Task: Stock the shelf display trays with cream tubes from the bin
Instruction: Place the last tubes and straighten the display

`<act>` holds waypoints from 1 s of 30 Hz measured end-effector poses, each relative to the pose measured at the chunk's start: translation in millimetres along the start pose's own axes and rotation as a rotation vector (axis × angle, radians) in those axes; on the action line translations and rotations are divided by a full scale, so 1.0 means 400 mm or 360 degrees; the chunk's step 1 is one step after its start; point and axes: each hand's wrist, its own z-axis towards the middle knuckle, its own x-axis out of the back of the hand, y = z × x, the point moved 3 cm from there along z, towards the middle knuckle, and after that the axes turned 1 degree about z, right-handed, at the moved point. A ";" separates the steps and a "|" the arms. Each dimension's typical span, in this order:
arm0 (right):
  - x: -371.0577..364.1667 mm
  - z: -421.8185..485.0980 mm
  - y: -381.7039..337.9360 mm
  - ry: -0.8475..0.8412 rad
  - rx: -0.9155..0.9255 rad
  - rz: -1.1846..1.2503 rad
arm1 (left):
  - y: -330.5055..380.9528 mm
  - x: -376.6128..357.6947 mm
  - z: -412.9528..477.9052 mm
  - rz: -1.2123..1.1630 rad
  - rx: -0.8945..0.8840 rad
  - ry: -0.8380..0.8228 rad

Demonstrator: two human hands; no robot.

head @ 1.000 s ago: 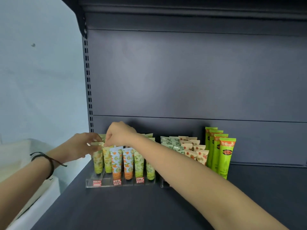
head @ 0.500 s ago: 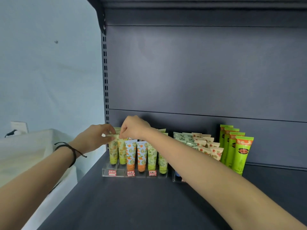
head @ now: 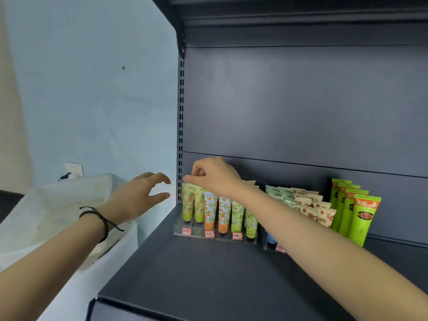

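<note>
A clear display tray (head: 196, 231) stands at the back left of the dark shelf (head: 208, 274), filled with upright cream tubes in yellow-green, blue-orange and green prints (head: 211, 210). My right hand (head: 214, 176) reaches over the tray's left end and pinches the top of the leftmost yellow-green tube (head: 187, 202). My left hand (head: 139, 198), with a black cord at the wrist, hovers left of the shelf with fingers spread and empty, above the white bin (head: 58, 212). The bin's inside is hidden by its lining.
A second clear tray (head: 272, 247) to the right holds pale tubes with strawberry and green prints (head: 308, 205). Tall bright green tubes (head: 357, 216) stand beside it against the back panel. The slotted shelf upright (head: 180, 135) rises just behind my right hand. A wall socket (head: 73, 170) sits behind the bin.
My left hand has let go of the tubes and drawn back left, off the shelf and over the bin, with fingers opened. My right hand stays pinching the leftmost tube's top. The view swung left.
</note>
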 end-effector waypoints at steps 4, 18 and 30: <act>-0.017 -0.063 -0.116 -0.0082 0.0160 -0.0026 | -0.024 0.064 -0.135 0.0021 0.0094 0.0026; -0.475 -0.420 -0.556 -0.1097 0.0589 0.0165 | -0.234 0.032 -0.899 0.0431 0.0678 -0.0831; -1.201 -1.006 -0.417 -0.2204 0.0149 0.0307 | -0.323 -0.642 -1.610 -0.0552 0.1505 -0.1222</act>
